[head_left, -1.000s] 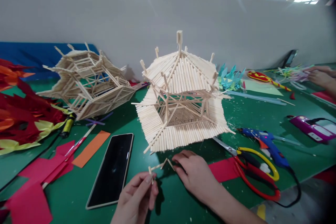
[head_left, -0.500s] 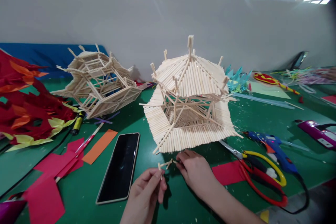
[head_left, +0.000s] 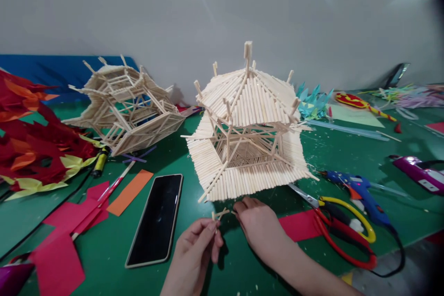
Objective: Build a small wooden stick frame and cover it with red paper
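My left hand [head_left: 196, 249] is closed in a pinch on a small piece of glued wooden sticks [head_left: 218, 215], held just above the green table. My right hand [head_left: 258, 226] is closed beside it, fingertips pinching the other end of that stick piece. Both hands sit just in front of a two-tier pavilion model [head_left: 246, 134] built of wooden sticks. A second stick model [head_left: 126, 106] lies tipped on its side to the left.
A black phone [head_left: 156, 219] lies left of my hands. Red-and-yellow scissors [head_left: 342, 229] and a blue glue gun [head_left: 359, 192] lie to the right. Red and orange paper pieces [head_left: 69, 217] cover the left side. A purple device [head_left: 418, 173] sits far right. A grey partition [head_left: 173, 23] runs behind.
The view has shifted slightly. My hands have kept holding the small stick piece in front of the pavilion, drawing a little closer together.
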`<action>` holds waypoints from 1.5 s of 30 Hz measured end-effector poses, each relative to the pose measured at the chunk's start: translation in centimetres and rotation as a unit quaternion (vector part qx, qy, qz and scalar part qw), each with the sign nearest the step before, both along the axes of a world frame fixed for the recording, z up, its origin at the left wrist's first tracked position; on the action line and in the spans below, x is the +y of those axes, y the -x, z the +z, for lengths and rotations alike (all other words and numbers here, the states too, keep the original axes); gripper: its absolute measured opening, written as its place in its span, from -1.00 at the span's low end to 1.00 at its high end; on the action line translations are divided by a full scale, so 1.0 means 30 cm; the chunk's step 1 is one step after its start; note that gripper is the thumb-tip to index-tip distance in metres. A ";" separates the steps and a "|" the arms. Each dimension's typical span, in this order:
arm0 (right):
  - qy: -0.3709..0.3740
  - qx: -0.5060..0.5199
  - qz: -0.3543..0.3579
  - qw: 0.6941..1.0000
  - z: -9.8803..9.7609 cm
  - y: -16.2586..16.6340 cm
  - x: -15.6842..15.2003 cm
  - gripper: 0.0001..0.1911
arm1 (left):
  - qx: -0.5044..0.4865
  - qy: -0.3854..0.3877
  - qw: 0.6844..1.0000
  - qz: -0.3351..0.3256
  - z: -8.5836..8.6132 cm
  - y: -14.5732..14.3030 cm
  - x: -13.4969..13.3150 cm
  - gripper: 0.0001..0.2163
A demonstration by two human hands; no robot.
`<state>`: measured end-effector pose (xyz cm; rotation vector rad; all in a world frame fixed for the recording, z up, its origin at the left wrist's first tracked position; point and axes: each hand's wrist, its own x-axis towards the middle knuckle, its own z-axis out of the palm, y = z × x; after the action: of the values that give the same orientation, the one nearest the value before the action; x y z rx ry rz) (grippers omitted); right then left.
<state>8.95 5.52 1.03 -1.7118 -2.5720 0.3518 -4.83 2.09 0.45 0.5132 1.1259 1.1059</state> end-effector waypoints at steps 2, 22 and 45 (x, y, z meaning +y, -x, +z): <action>-0.002 -0.004 0.006 1.000 -0.002 -0.007 -0.003 -0.85 | -0.004 0.001 1.000 -0.007 -0.003 -0.002 0.002 -0.92; 0.004 -0.050 0.064 0.997 0.014 -0.012 0.013 -0.84 | 0.006 -0.003 1.000 0.011 0.017 0.039 -0.012 -0.91; 0.201 0.523 -0.132 0.818 -0.027 -0.178 -0.059 -0.90 | -0.058 0.002 0.997 -0.050 0.005 -0.028 0.014 -0.92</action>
<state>14.29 3.74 0.21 -1.3030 -1.4837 1.4095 -3.99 2.50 0.59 0.4901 0.9907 1.0330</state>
